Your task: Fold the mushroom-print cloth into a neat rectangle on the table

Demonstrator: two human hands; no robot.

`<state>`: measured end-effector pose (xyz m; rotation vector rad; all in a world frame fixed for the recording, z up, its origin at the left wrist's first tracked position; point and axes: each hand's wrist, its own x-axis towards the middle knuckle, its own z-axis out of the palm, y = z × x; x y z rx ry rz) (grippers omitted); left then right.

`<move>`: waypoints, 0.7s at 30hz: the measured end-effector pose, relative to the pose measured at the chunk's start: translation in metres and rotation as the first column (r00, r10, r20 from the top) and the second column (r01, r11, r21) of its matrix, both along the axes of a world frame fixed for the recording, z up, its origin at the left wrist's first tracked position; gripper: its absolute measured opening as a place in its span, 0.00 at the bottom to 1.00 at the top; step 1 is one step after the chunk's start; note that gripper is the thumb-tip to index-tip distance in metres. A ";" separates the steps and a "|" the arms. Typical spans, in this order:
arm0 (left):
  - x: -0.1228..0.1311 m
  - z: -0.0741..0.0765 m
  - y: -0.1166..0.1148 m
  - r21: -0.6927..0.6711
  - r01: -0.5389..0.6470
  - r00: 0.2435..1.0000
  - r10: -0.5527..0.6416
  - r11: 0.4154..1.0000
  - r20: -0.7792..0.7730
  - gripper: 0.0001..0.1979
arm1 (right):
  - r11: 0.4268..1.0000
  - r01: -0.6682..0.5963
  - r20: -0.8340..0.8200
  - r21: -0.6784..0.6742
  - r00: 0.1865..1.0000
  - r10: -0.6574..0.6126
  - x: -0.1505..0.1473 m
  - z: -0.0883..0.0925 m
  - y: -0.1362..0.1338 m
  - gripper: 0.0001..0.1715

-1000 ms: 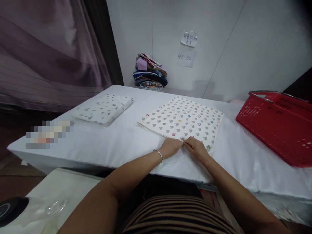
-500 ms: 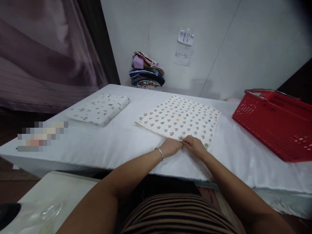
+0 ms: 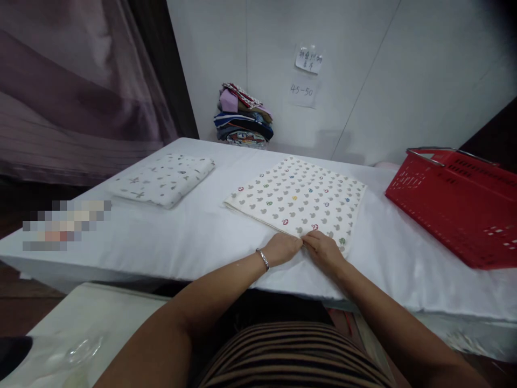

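A cream cloth [image 3: 294, 198] printed with grey apple-like shapes and a few coloured ones lies flat and folded in the middle of the table. At its near edge my left hand [image 3: 283, 249], with a bracelet on the wrist, pinches the fabric between its fingers. Right beside it, almost touching, my right hand [image 3: 321, 247] pinches the same edge. The fingertips of both hands partly hide that stretch of edge.
The table wears a white cover [image 3: 226, 242]. To the left lies another folded patterned cloth [image 3: 165, 180], with a pixelated patch nearer the corner. A red plastic basket [image 3: 452, 199] stands at the right. Folded fabrics [image 3: 244, 118] are stacked against the wall, near paper signs [image 3: 302, 91].
Both hands have shifted very slightly toward me along the cloth's near edge. More of the print shows by the right hand's fingers. The cloth stays in place.
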<state>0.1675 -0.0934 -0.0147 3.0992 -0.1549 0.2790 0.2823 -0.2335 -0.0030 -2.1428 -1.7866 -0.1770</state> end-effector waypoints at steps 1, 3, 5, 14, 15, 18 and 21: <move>0.001 -0.001 0.000 -0.007 -0.006 1.000 0.006 1.000 -0.010 0.11 | 1.000 -0.007 0.014 0.010 1.000 0.006 -0.002 -0.001 -0.001 0.17; 0.002 -0.002 0.000 -0.019 -0.013 1.000 0.013 1.000 -0.016 0.11 | 0.999 -0.035 0.039 0.041 0.999 0.034 -0.006 -0.002 -0.004 0.17; 0.003 -0.002 -0.001 -0.019 -0.013 1.000 0.013 1.000 -0.019 0.11 | 0.996 -0.068 0.061 0.056 0.996 0.065 -0.009 -0.003 -0.006 0.18; 0.004 0.007 -0.007 -0.112 -0.149 0.989 0.146 0.982 -0.038 0.15 | 0.998 0.013 0.017 0.062 1.000 -0.014 -0.001 -0.015 -0.005 0.17; 0.004 0.008 -0.007 -0.121 -0.160 0.987 0.154 0.980 -0.055 0.15 | 0.998 0.016 -0.009 0.053 1.000 -0.015 0.000 -0.016 -0.005 0.17; 0.003 0.009 -0.004 -0.146 -0.182 0.981 0.170 0.972 -0.092 0.15 | 0.999 0.024 -0.082 0.034 0.996 -0.021 0.005 -0.017 -0.004 0.17; 0.001 0.008 0.005 -0.151 -0.229 0.971 0.215 0.962 -0.105 0.14 | 0.999 0.032 -0.113 0.042 0.993 -0.028 0.007 -0.018 -0.005 0.18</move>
